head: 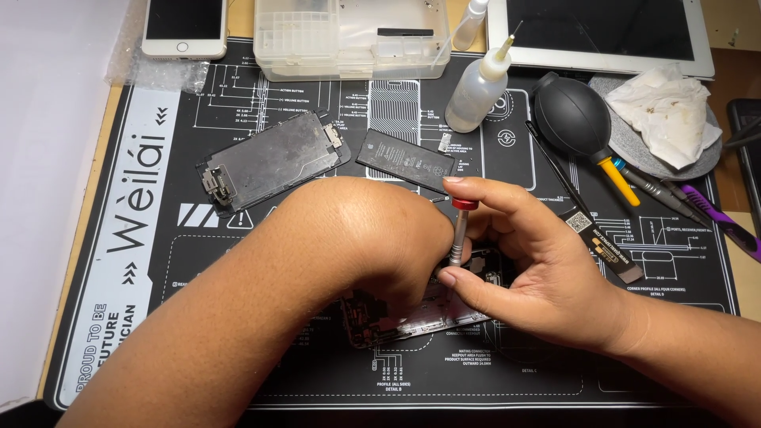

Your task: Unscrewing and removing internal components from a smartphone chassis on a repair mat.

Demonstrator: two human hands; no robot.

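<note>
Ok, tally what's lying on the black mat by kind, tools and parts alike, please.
Screwdriver, upright in the right hand: 1
Opened phone body under the left hand: 1
Metal backing plate: 1
Flat battery: 1
Squeeze bottle: 1
Rubber air blower: 1
Total: 6

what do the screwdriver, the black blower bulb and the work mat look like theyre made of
Screwdriver: apparently metal, a shiny silver shaft under a red cap that looks anodized.
Blower bulb: likely rubber, matte black with a soft sheen; its nozzle looks like yellow plastic.
Work mat: probably silicone or rubber, flat matte black with white printed diagrams.
</note>
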